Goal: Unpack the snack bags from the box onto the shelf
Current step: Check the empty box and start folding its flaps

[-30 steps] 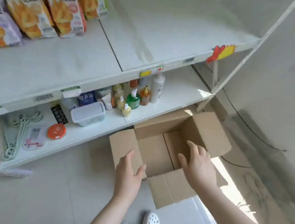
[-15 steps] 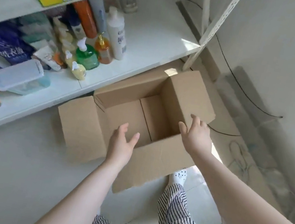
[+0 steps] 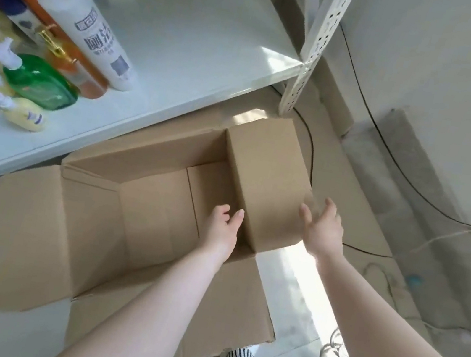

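Note:
An open brown cardboard box (image 3: pixel 144 194) stands on the floor in front of the white shelf (image 3: pixel 186 54), its flaps spread out. Its inside shows only bare cardboard; no snack bags are in view. My left hand (image 3: pixel 224 226) reaches inside the box near the right end, fingers relaxed and holding nothing. My right hand (image 3: pixel 321 227) hovers at the outer edge of the raised right flap (image 3: pixel 265 177), fingers spread, blurred by motion.
Bottles stand on the low shelf at left: a white one (image 3: pixel 95 39), an orange one (image 3: pixel 61 55), a green soap dispenser (image 3: pixel 41 83). A perforated white upright (image 3: pixel 315 48) rises at the shelf corner. Black cables (image 3: pixel 389 148) run along the floor at right.
My view has dropped closer to the box; the upper shelf with snack bags has left the frame. Both hands have moved rightward, the left into the box, the right to the right flap.

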Tool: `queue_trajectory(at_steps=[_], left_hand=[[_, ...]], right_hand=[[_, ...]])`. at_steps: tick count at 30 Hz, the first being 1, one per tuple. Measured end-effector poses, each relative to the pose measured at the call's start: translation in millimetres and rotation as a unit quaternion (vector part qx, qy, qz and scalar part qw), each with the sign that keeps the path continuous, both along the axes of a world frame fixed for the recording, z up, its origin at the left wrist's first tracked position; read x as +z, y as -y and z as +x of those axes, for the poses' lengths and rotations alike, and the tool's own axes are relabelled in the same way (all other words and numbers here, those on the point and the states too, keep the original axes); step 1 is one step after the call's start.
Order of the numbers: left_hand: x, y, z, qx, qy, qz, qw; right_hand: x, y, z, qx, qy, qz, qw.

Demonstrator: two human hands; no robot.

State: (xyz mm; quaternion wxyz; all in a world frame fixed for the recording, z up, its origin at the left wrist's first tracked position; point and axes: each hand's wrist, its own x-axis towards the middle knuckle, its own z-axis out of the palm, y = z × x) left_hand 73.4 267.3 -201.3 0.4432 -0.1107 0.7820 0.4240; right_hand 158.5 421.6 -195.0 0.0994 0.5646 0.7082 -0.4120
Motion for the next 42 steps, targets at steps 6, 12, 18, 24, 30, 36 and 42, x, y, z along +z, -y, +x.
queue_trajectory(at_steps=[6,12,18,24,30,36,42], left_hand=[[-43,-25,-3,0.016,0.011,-0.019,1.0],[-70,-42,-4,0.022,-0.005,-0.052,0.998],[-59,-31,-10,0.024,0.025,-0.038,0.999],[-12,18,-38,0.207,0.123,0.112,0.964],[-16,81,-41,0.232,0.043,0.14,0.962],[-59,122,-32,0.206,0.02,0.096,0.974],[-75,140,-28,0.153,0.014,0.07,0.986]], right_hand=[[-31,-8,-1,-0.036,0.007,0.019,0.999],[-34,-7,0,-0.085,-0.091,-0.005,0.992],[-10,24,-5,-0.107,-0.162,-0.01,0.981],[13,104,-16,0.005,-0.204,-0.148,0.968],[-38,136,-40,0.165,-0.043,-0.051,0.984],[-67,159,-55,0.218,0.102,0.01,0.971],[-79,174,-62,0.228,0.182,0.065,0.954]])
